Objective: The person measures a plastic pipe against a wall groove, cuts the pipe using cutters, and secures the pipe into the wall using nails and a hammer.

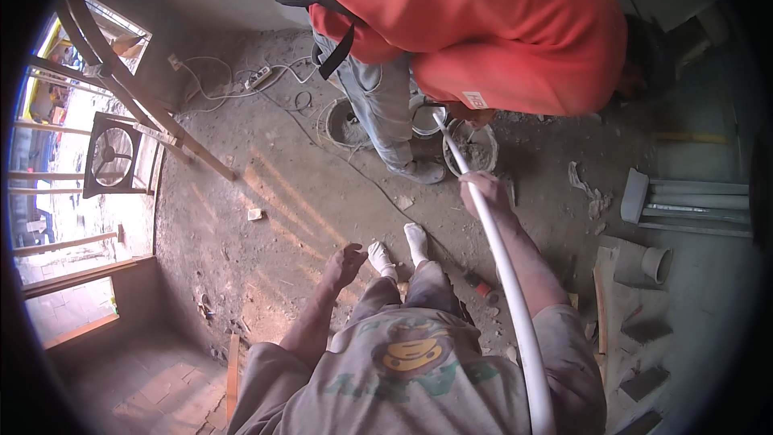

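Grip: right hand (489, 197) on pole (501, 254) | just before it: mortar bucket (494, 149) | ahead-left: small bucket (414, 124), then wide bucket (329, 124) beyond co-worker's leg (378, 105) | farther ahead-left: power strip (258, 77) on floor (282, 193) | far left: fan (111, 155) by window opening | right: pipe stack (699, 201) | behind-left: bottle (483, 287) on floor

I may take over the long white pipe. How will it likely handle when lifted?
The pipe looks fairly stiff, reaching far past the right hand without obvious sagging. Probably light, since one hand grips it. Its smooth, round surface might slip.
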`<state>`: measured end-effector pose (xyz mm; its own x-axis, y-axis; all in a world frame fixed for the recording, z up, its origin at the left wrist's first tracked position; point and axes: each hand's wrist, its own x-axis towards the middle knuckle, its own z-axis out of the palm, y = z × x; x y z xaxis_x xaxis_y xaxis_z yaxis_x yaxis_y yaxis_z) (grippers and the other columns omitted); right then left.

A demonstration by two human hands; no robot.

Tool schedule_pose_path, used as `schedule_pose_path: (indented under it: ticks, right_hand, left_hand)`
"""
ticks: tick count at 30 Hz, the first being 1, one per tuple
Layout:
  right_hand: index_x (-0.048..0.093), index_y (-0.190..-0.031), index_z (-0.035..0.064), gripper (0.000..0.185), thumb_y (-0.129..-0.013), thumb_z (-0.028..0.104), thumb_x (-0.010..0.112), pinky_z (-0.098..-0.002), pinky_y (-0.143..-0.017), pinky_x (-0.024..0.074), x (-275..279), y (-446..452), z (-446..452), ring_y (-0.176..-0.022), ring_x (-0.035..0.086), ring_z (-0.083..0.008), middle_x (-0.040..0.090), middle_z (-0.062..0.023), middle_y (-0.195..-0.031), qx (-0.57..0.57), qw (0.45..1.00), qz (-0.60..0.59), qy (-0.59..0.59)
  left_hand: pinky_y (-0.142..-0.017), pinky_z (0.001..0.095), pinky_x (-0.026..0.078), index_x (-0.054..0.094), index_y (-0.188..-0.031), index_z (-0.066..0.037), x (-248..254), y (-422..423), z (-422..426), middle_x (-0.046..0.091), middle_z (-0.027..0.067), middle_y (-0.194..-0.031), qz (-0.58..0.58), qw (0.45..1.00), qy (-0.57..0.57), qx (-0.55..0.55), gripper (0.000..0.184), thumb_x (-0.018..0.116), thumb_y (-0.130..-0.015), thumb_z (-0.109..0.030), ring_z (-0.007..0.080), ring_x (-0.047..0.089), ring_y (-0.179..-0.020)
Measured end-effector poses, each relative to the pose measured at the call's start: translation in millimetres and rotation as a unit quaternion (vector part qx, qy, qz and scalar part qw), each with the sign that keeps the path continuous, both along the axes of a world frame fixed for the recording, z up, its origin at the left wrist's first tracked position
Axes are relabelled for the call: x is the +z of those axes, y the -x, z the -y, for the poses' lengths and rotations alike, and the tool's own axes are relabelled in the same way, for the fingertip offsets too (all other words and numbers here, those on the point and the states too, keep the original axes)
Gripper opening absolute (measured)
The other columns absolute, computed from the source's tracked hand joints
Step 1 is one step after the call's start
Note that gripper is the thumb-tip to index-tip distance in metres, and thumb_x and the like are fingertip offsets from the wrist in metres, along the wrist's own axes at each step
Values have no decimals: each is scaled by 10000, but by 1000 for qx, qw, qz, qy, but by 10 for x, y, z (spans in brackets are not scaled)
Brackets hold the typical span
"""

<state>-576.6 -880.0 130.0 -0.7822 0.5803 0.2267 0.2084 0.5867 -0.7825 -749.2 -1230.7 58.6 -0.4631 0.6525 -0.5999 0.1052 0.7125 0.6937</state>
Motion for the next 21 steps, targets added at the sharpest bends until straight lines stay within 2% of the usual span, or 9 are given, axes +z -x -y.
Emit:
schedule_pose_path:
  ticks: [2, 6, 7, 10, 16, 17, 19, 20, 21]
  right_hand:
    - [645, -830, 60, 64, -788, 105, 633, -347, -520, 516, 12, 129, 180, -566, 609, -239, 585, -72, -635, 53, 997, 16, 49]
    - [634, -864, 57, 100, -786, 119, 636, -357, -521, 511, -188, 126, 167, -561, 603, -216, 610, -68, -657, 74, 975, -84, -192]
    - [633, -866, 51, 103, -784, 111, 639, -354, -542, 515, 0, 4, 67, -574, 609, -206, 617, -69, -666, 91, 991, 36, 91]
    - [648, -860, 61, 119, -770, 138, 658, -359, -545, 517, -130, -7, -133, -588, 623, -241, 623, -91, -682, 46, 992, 21, -113]
    - [658, -879, 83, 103, -804, 148, 629, -348, -487, 512, -120, 173, 160, -563, 619, -241, 587, -81, -653, 117, 985, 6, -125]
    - [660, -880, 73, 106, -822, 154, 624, -334, -482, 506, -61, 109, 121, -557, 613, -208, 587, -65, -648, 70, 993, 52, 84]
    - [656, -866, 42, 131, -852, 169, 627, -295, -474, 492, -75, -8, -41, -560, 610, -134, 590, -34, -640, 49, 996, 7, -78]
    - [656, -854, 42, 112, -822, 149, 647, -309, -490, 504, -16, -72, -56, -556, 615, -180, 596, -57, -649, 23, 993, 81, 78]
    - [654, -856, 48, 104, -809, 140, 650, -328, -491, 505, -64, -52, -36, -555, 613, -207, 592, -68, -647, 33, 998, 49, 0]
  left_hand:
    - [-820, 364, 526, 595, -1183, -8, 141, 19, -37, 697, 196, -1023, -21, 1000, 18, -10, 462, 630, -901, -373, 289, 681, -976]
    - [-811, 370, 530, 613, -1154, -4, 122, 57, -86, 702, 199, -1001, -34, 999, 5, 9, 437, 627, -902, -361, 305, 682, -973]
    - [-813, 369, 530, 613, -1154, -4, 126, 61, -88, 703, 197, -998, -34, 999, 8, 8, 436, 628, -901, -359, 305, 683, -972]
    - [-817, 366, 530, 612, -1156, -6, 172, 58, -138, 705, 194, -994, -29, 999, 12, 16, 431, 632, -899, -352, 303, 684, -968]
    - [-819, 367, 528, 606, -1167, -17, 168, 7, -114, 704, 191, -997, -29, 999, 16, -4, 426, 639, -896, -344, 294, 684, -968]
    - [-821, 367, 528, 605, -1169, -18, 160, 7, -137, 704, 191, -998, -34, 999, 11, -10, 427, 638, -897, -345, 295, 684, -970]
    - [-826, 368, 526, 603, -1174, -18, 135, 4, -186, 703, 192, -1000, -40, 999, -1, -14, 430, 636, -899, -348, 295, 683, -974]
    - [-829, 369, 526, 602, -1177, -19, 135, 14, -199, 703, 192, -1001, -41, 999, -6, -14, 432, 635, -900, -349, 296, 682, -977]
    - [-832, 370, 525, 601, -1179, -19, 141, 35, -204, 702, 193, -1002, -44, 999, -12, -14, 434, 634, -901, -351, 297, 681, -980]
